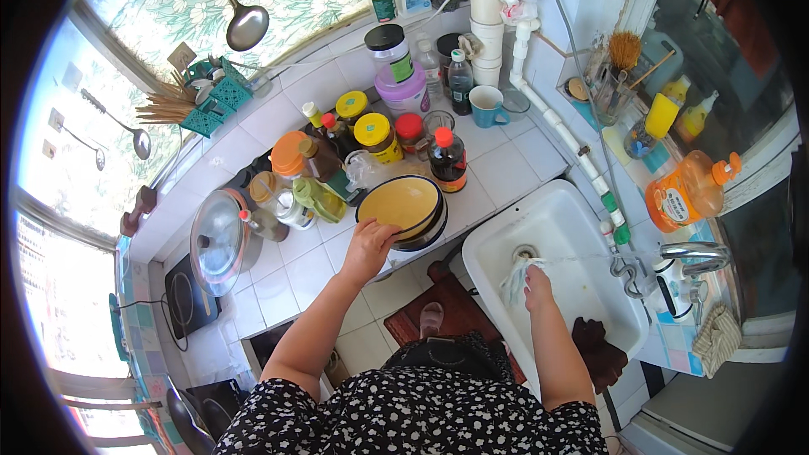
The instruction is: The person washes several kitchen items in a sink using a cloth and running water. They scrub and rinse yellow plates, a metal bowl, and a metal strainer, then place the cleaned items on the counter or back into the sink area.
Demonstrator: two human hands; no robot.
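Yellow bowl (398, 202), rim pinched by left hand (368, 250), just ahead and right of it; right hand (538, 288), grip cannot be told, over white sink (590, 227), pale cloth-like item (512, 283) at its left.

Head cam, fisheye, downward, nr counter (497, 173) & sink (573, 227), far-L detail prob. unclear

I count one yellow-lined bowl (404, 202), one white sink (586, 240), one tap (695, 256), one blue mug (486, 108), two yellow-lidded jars (376, 134), three hanging utensils (248, 28), one orange pump bottle (689, 190), one glass-lidded pot (216, 244), one purple tub (403, 91) and one striped cloth (716, 339).
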